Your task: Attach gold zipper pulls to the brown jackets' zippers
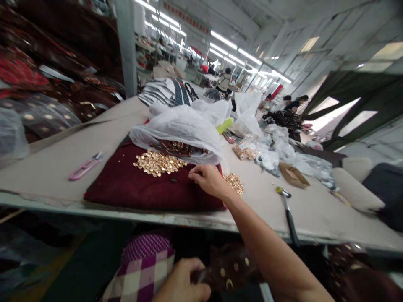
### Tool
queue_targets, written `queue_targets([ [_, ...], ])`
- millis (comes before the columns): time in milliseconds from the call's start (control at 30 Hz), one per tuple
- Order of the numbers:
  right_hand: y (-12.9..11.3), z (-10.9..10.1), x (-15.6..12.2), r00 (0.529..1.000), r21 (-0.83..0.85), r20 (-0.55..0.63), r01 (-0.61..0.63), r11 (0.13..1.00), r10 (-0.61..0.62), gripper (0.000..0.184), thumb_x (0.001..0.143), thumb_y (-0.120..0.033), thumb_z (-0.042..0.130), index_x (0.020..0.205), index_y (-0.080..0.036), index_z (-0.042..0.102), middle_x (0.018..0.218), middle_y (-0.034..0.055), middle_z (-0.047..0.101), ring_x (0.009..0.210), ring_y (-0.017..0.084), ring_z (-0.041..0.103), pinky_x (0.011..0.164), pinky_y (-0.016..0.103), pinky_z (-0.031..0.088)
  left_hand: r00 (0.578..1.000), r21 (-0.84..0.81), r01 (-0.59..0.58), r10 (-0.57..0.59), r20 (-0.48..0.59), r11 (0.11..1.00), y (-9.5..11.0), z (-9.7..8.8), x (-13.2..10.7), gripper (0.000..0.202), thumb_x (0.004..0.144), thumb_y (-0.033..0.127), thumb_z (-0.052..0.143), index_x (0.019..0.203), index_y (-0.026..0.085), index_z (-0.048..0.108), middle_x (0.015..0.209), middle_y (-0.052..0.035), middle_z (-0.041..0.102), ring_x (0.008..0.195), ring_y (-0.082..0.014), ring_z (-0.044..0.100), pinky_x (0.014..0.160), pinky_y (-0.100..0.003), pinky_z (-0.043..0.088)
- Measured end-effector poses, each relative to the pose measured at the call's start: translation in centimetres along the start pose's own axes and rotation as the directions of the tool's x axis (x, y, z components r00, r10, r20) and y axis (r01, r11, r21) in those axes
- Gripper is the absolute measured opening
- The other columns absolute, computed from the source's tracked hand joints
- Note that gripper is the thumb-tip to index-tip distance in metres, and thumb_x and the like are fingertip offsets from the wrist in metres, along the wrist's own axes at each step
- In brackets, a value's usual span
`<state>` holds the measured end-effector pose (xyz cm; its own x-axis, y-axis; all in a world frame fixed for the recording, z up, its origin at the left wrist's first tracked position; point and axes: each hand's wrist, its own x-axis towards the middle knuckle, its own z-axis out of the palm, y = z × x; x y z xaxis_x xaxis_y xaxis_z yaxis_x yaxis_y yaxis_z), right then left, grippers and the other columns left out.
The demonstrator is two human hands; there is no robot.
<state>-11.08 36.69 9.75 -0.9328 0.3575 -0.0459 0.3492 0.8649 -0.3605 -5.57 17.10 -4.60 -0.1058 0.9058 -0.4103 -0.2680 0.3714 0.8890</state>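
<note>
My right hand (208, 179) reaches over the dark red folded cloth (138, 186) on the table, fingers curled together near a heap of small gold buttons (159, 162). A second, smaller pile of gold buttons (234, 182) lies just behind the wrist. Whether the fingertips pinch a button is too small to tell. My left hand (184, 281) is low, below the table edge, closed on a dark brown fabric piece (231, 268) studded with gold buttons, above a purple checked cloth (145, 262).
White plastic bags (182, 128) lie behind the buttons, one over brown parts. Pink thread snips (84, 167) rest at left, a yellow-tipped hammer (288, 212) at right, a cardboard box (292, 174) beyond. Stacked fabrics fill the left shelves. People work far back.
</note>
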Motion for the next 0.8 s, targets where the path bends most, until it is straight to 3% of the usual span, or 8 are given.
queue_targets([
  [133,1.1,-0.7,-10.1,0.985,0.182,0.170,-0.070,0.981,0.038,0.008,0.089,-0.017,0.065,0.090,-0.017,0.073,0.073,-0.0027,0.071,0.067,0.012,0.064,0.062,0.019,0.044,0.996,0.020,-0.087,0.086,0.025,0.996,0.3,1.2,-0.4,0.022,0.066,0.032,0.056,0.080,0.015,0.059,0.067,0.0048,0.048,0.063,-0.0126,0.042,0.056,-0.025,0.029],
  [233,1.8,0.5,-17.3,0.959,0.284,0.275,-0.155,0.946,0.075,0.008,0.085,-0.011,0.068,0.084,-0.017,0.074,0.073,-0.0029,0.071,0.066,0.011,0.063,0.060,0.018,0.043,0.995,0.052,-0.094,0.092,0.042,0.994,1.0,1.9,-0.9,0.024,0.065,0.037,0.056,0.077,0.016,0.056,0.066,0.0053,0.045,0.063,-0.0123,0.039,0.056,-0.026,0.027],
  [333,2.4,2.3,-21.7,0.976,0.308,0.211,-0.126,0.943,0.062,0.012,0.083,-0.007,0.070,0.082,-0.017,0.075,0.076,-0.0026,0.072,0.070,0.011,0.064,0.064,0.017,0.043,0.992,0.104,-0.125,0.120,0.047,0.987,1.3,2.9,-1.5,0.025,0.065,0.040,0.057,0.075,0.017,0.055,0.066,0.0055,0.044,0.063,-0.0124,0.037,0.056,-0.025,0.028],
  [400,2.7,3.1,-23.3,0.989,0.312,0.144,-0.063,0.948,0.018,0.013,0.081,-0.005,0.073,0.081,-0.017,0.075,0.077,-0.0025,0.072,0.073,0.011,0.064,0.068,0.017,0.043,0.990,0.138,-0.141,0.136,0.041,0.980,1.4,3.7,-1.7,0.024,0.066,0.040,0.058,0.073,0.018,0.054,0.066,0.0057,0.042,0.064,-0.0124,0.036,0.056,-0.025,0.027],
  [567,3.4,3.8,-25.1,0.991,0.289,0.117,0.029,0.957,-0.066,0.011,0.082,-0.007,0.075,0.084,-0.017,0.076,0.079,-0.0011,0.072,0.076,0.012,0.064,0.072,0.019,0.042,0.986,0.199,-0.168,0.164,0.040,0.965,0.8,5.4,-1.8,0.019,0.068,0.035,0.057,0.073,0.018,0.054,0.065,0.0066,0.040,0.063,-0.0120,0.035,0.055,-0.025,0.026],
  [800,3.8,4.3,-26.9,0.996,0.313,0.078,0.009,0.950,-0.035,0.009,0.081,-0.010,0.076,0.084,-0.019,0.078,0.079,-0.0008,0.074,0.077,0.013,0.067,0.071,0.020,0.044,0.984,0.271,-0.177,0.176,0.027,0.946,0.6,6.7,-2.6,0.023,0.071,0.039,0.057,0.076,0.017,0.058,0.065,0.0058,0.042,0.063,-0.0125,0.036,0.055,-0.025,0.026],
])
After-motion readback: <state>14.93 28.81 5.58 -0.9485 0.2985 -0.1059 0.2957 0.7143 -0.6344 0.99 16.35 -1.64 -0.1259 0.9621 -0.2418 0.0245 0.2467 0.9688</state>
